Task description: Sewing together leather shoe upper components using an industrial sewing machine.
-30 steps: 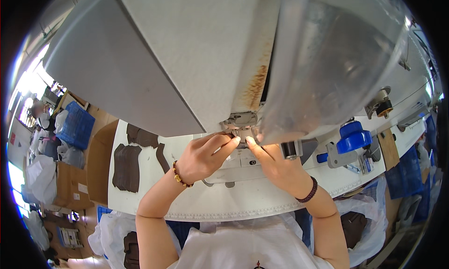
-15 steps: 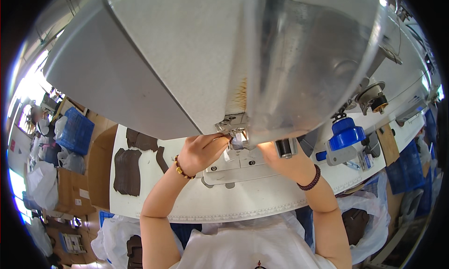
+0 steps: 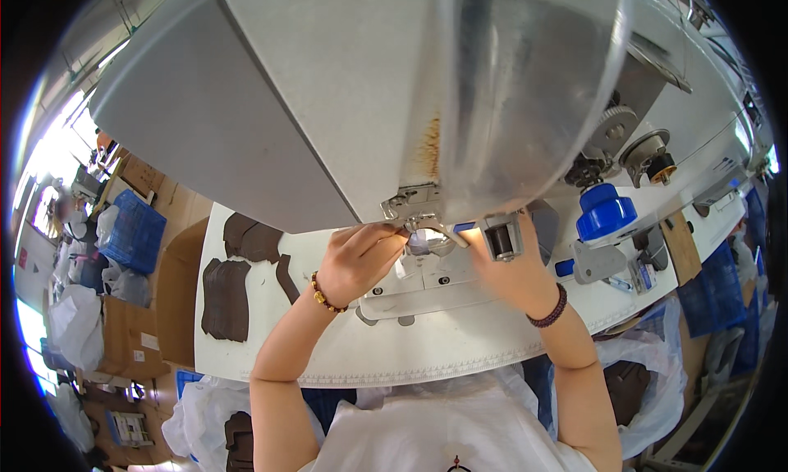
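A large grey-white sewing machine (image 3: 328, 86) fills the upper middle of the head view, with a clear plastic guard (image 3: 533, 94) on its right side. Close to the metal needle-side parts (image 3: 414, 199), my left hand (image 3: 361, 263) is closed, its thumb and fingers pinched together; what they hold is too small to make out. My right hand (image 3: 513, 267) is raised behind a black-and-silver cylindrical fitting (image 3: 501, 239) right of the needle area. That fitting and the machine head hide most of its fingers. The white machine bed (image 3: 419, 300) lies below and between both hands.
Dark brown cut pieces lie stacked (image 3: 225, 300) on the white table (image 3: 328, 353), left of my left forearm, with more pieces (image 3: 251, 237) behind. A blue knob (image 3: 605, 213) juts out at right. Plastic bags (image 3: 205, 423), cardboard boxes (image 3: 127, 336) and blue crates (image 3: 131, 230) surround the table.
My right hand has risen from below the machine head to behind the cylindrical fitting. My left hand keeps its pinch near the needle area. The whole view has shifted slightly.
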